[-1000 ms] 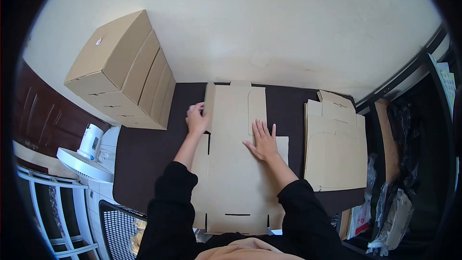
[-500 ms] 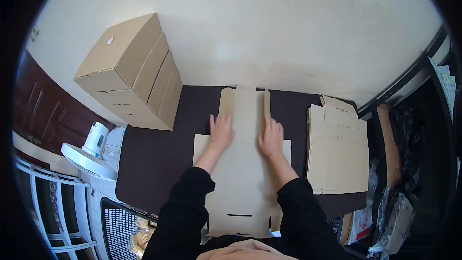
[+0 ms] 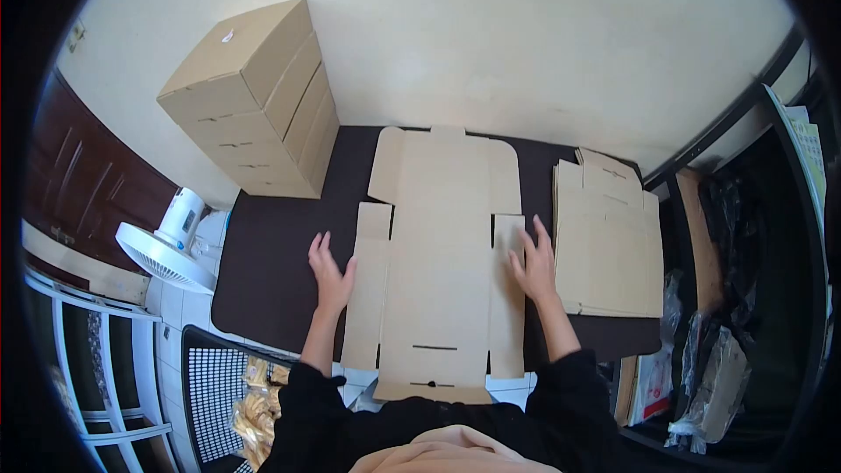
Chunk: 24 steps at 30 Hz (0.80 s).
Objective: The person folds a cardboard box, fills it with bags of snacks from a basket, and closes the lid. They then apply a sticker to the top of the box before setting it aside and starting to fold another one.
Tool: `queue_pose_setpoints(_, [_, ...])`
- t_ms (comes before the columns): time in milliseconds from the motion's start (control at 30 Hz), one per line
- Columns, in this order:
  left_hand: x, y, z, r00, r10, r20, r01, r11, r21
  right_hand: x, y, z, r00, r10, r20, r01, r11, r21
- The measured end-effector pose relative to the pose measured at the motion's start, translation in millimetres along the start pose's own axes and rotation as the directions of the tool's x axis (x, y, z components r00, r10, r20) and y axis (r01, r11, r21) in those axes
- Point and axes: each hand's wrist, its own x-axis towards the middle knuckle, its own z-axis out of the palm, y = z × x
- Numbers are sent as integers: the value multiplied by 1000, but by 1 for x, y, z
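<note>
A flat, unfolded cardboard box blank (image 3: 441,280) lies on the dark table, with slots near its front edge and flaps along both sides. Just left of its left side flap is my left hand (image 3: 331,278), fingers spread and holding nothing. My right hand (image 3: 536,264) has its fingers apart at the right side flap; whether it touches the cardboard I cannot tell. The far end of the blank lies spread, with rounded corner flaps.
Closed cardboard boxes (image 3: 254,96) are stacked at the table's back left. Flat cardboard blanks (image 3: 609,245) lie piled on the right. Beyond the dark table (image 3: 272,271) are a white fan (image 3: 171,245), a mesh chair (image 3: 215,394) and a shelf with plastic-wrapped items (image 3: 723,385).
Both hands have moved apart and off the middle of the blank. Its far side flaps, folded up before, now lie outward, and its side panels show fully. The camera view has shifted.
</note>
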Motion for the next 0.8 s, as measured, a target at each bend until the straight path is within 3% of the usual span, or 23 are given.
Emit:
queue_pose_setpoints(67, [-41,-11,-21,989,-144,27,146,967,-207,-48,-3,-11,994,-4,109,-7,995,98])
queue_pose_setpoints(133, [-80,-15,-46,985,-167,31,170,966,-197,-96,-20,-27,987,24,158,-51,984,169])
queue_pose_setpoints(200, [-110,-16,-60,983,-183,31,185,964,-192,-135,-37,-39,962,180,205,-220,955,196])
queue_pose_setpoints(233, [-125,-16,-65,968,-239,72,249,948,-197,-150,-43,-42,961,183,210,-224,955,196])
queue_pose_setpoints(300, [-139,-12,-73,947,-298,120,317,928,-194,-173,-55,-45,878,436,195,-452,891,40])
queue_pose_setpoints(367, [-147,1,-75,862,-397,316,463,870,-168,-185,-59,-40,892,430,137,-434,901,1])
queue_pose_setpoints(433, [-146,6,-72,868,-343,359,409,904,-124,-183,-63,-38,867,480,130,-487,873,26])
queue_pose_setpoints(500, [-146,3,-68,937,-27,349,123,959,-255,-180,-56,-36,838,525,149,-535,844,36])
queue_pose_setpoints(533, [-141,11,-72,909,-44,415,203,915,-349,-178,-47,-36,816,531,226,-563,819,109])
queue_pose_setpoints(600, [-136,15,-79,898,-4,439,178,918,-355,-173,-34,-41,791,530,305,-594,785,176])
queue_pose_setpoints(667, [-134,16,-84,881,44,472,157,912,-378,-170,-25,-47,641,629,440,-768,511,387])
queue_pose_setpoints(700, [-136,19,-84,880,39,473,161,913,-376,-171,-24,-49,639,629,444,-769,510,384])
queue_pose_setpoints(767, [-136,27,-80,905,31,424,138,922,-362,-172,-22,-51,809,432,399,-588,562,582])
queue_pose_setpoints(800, [-136,28,-79,917,58,395,87,937,-339,-169,-25,-52,853,381,356,-521,648,555])
